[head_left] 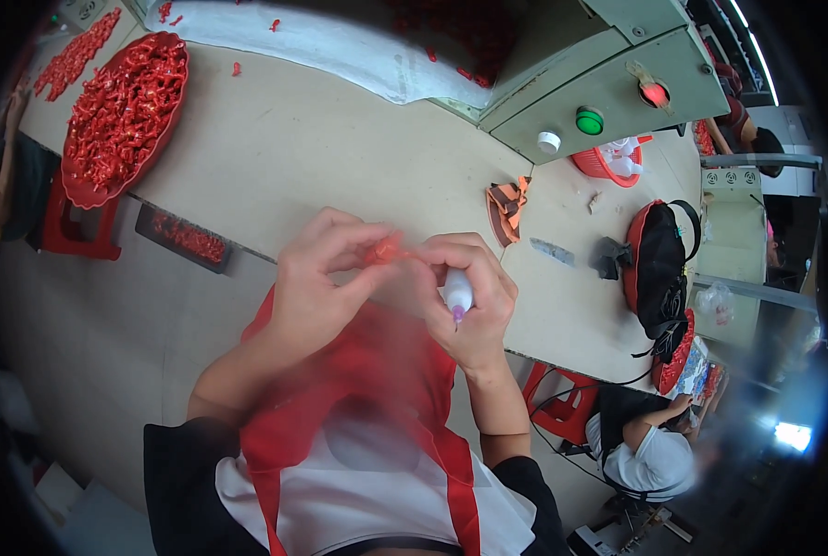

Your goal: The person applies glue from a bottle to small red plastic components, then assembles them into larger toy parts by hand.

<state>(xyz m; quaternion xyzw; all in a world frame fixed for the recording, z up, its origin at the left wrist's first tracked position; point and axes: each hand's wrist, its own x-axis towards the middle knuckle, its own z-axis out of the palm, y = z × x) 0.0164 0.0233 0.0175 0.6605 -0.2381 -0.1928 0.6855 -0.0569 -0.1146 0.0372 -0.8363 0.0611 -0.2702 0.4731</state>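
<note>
Over the table's near edge, my left hand (319,273) pinches a small glossy red piece (383,251) between thumb and fingers. The piece's exact shape is partly hidden by the fingertips. Close beside it, my right hand (488,310) is closed around a small white squeeze bottle (457,289) with a purple needle tip. The bottle's tip points down toward me, away from the red piece. My right thumb and forefinger come up to the right side of the piece; whether they grip it too, I cannot tell.
A red scalloped tray (180,88) heaped with red pieces stands at the far left. Ahead is a green machine (608,88) with buttons. An orange-brown cloth (506,208), a red basket (594,167) and a black bag (664,269) lie to the right. Another person (650,454) sits at lower right.
</note>
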